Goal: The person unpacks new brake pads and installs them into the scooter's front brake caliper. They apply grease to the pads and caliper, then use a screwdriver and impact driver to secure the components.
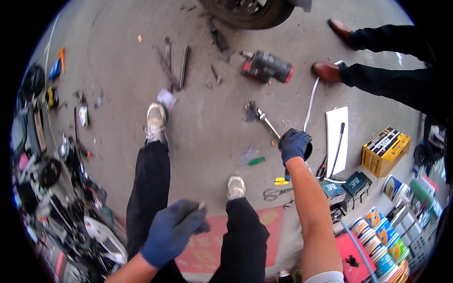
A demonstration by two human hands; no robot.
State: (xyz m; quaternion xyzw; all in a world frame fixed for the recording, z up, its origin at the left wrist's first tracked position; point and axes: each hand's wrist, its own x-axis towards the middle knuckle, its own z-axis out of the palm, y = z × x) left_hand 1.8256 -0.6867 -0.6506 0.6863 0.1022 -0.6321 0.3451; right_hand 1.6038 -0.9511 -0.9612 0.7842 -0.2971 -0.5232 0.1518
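My left hand (174,231), in a blue glove with dark palm, is held above my lap with its fingers curled together. A small pale tip shows at the fingertips, but what it belongs to is blurred. Out to the right, my right hand (295,144), gloved the same way, has its fingers over the rim of a black round container (308,152). The hand hides most of that container and whatever is inside. Just left of it lies a ratchet-like tool with a shiny shaft (270,123). A green-handled tool (256,161) lies on the floor nearby.
A black and red cordless impact wrench (269,67) lies ahead near a wheel (250,12). Another person's brown shoes (326,71) stand at right. A yellow box (386,151), green cases (356,184) and several tubs (373,231) line the right; motorcycle parts (71,188) crowd the left.
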